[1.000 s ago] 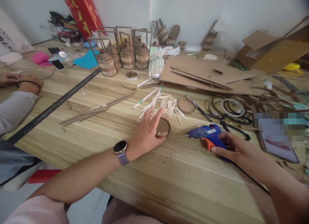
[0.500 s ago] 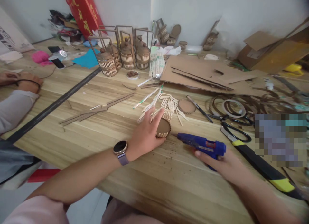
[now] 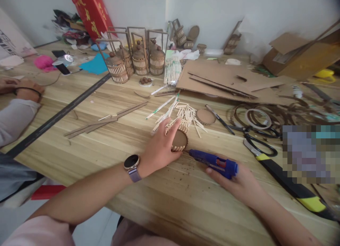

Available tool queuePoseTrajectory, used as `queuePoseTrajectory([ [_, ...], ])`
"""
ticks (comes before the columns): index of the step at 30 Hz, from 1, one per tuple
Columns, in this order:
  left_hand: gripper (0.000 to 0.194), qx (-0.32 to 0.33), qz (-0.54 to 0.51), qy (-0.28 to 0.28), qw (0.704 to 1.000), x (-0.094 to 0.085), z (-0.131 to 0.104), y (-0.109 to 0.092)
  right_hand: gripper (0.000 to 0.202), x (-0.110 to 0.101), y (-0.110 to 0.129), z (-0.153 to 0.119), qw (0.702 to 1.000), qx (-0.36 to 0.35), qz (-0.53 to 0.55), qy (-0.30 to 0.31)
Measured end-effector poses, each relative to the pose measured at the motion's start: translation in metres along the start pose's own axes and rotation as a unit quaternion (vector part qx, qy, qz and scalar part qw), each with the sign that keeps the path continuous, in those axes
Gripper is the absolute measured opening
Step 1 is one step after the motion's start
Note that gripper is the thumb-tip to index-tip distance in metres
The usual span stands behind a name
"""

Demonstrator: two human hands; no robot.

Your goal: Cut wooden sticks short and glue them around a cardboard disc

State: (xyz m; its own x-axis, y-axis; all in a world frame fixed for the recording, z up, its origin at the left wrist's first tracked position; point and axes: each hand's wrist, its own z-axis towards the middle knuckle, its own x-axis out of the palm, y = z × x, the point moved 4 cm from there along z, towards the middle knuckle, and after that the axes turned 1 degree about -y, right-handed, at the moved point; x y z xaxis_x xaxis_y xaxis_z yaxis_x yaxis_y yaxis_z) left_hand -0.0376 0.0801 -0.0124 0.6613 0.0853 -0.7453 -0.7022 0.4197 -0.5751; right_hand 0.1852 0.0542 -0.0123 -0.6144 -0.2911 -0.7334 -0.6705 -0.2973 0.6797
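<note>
My left hand (image 3: 161, 147) is curled round a small round cardboard tray (image 3: 180, 139), whose rim carries short pale sticks standing in a row along part of it. In my right hand (image 3: 236, 182) is a blue hot glue gun (image 3: 215, 162), its nozzle at the tray's near right edge, close to my left thumb; I cannot tell whether it touches. Just beyond the tray lies a loose pile of short wooden sticks (image 3: 187, 113). A second cardboard disc with a rim (image 3: 205, 116) is beside the pile.
Small lidded stick baskets with tall handles (image 3: 139, 60) stand at the back left. Cardboard sheets (image 3: 220, 79) lie behind the pile. To the right are scissors (image 3: 262, 145), a yellow-black cutter (image 3: 287, 182) and coiled strips (image 3: 239, 115). Another person's hands (image 3: 26, 88) rest at far left.
My right hand has brought the glue gun left and slightly down, so its nozzle is now at the tray's near right edge. My left hand keeps its hold on the tray.
</note>
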Motion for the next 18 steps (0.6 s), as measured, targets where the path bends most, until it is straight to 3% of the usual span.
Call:
queuePoseTrajectory([
  [18, 0.101, 0.003, -0.004, -0.002, 1.000, 0.0001, 0.0002, -0.0002, 0.023, 0.0024, 0.0007, 0.0004, 1.000, 0.003, -0.025, -0.015],
])
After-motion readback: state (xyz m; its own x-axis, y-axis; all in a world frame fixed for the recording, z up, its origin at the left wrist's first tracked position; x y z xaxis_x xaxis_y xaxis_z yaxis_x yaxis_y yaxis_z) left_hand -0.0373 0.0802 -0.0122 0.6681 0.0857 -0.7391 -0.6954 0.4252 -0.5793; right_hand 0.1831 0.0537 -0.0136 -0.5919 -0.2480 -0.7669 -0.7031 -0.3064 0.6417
